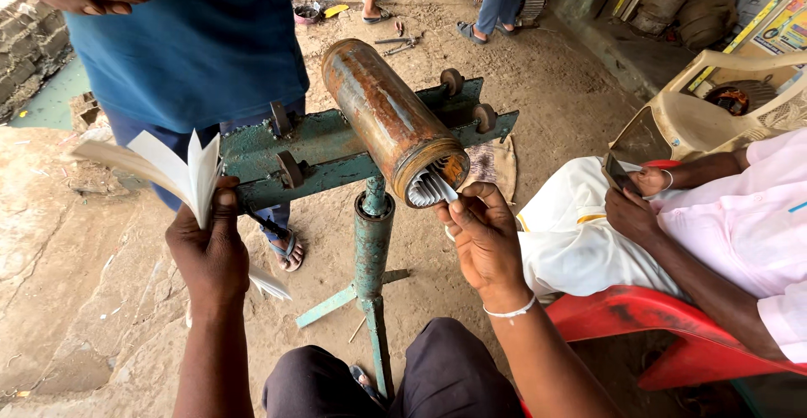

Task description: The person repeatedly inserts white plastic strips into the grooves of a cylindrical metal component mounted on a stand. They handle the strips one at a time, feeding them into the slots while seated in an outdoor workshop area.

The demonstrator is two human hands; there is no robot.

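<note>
Here the rusty motor stator tube [391, 119] lies on the green stand [336, 153], its long axis pointing toward the person. The right hand [483, 237] is just at its open end, fingers pinched on a white slot paper [441, 184]. The left hand [210, 250], well apart to the left, grips the paper stack [164, 166].

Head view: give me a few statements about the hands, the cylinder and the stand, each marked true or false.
1. The left hand holds a fan of white paper strips. True.
2. The right hand rests on the red chair. False: it is at the open end of the rusty cylinder.
3. The cylinder lies on a green metal stand. True.
4. The cylinder's open end is empty. False: white strips line it.
</note>
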